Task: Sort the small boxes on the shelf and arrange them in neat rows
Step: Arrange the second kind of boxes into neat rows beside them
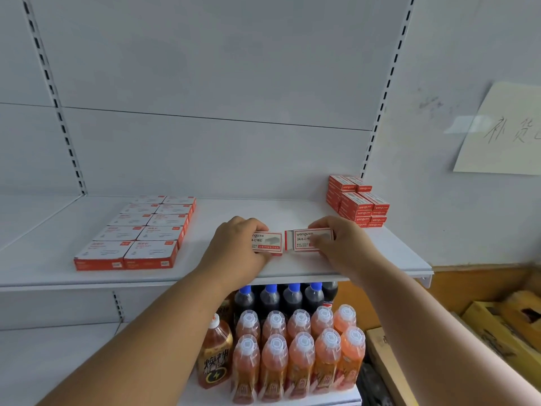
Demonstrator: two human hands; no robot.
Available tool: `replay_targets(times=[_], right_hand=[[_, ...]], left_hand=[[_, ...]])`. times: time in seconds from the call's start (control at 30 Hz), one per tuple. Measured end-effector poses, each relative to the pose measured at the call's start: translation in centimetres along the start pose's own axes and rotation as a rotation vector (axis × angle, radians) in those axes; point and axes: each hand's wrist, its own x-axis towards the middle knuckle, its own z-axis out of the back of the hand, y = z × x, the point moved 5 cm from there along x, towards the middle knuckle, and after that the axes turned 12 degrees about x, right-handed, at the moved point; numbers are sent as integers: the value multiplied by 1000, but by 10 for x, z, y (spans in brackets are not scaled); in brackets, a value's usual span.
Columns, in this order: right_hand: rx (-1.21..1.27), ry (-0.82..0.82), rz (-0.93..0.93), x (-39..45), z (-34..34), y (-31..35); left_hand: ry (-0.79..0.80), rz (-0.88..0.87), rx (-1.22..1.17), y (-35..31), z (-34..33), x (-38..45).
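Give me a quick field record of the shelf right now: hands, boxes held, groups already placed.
left hand: holds one staple box at shelf front
right hand: holds second staple box beside the first, small gap between
flat boxes: two neat columns, left on shelf
stacked boxes: piled at right rear
below shelf: bottles

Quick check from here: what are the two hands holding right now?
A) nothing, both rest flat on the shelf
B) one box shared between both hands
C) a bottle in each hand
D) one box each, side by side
D: the left hand grips one box and the right hand another box, a small gap between them.
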Motion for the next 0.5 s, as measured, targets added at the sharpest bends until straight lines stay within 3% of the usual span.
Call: replay_targets(times=[0.3, 0.5], right_hand=[[109, 40, -12, -3, -2, 2], [286, 89, 84, -6, -12, 17]], left_hand=[[118, 23, 92, -5, -5, 3], [172, 89, -223, -3, -3, 7]])
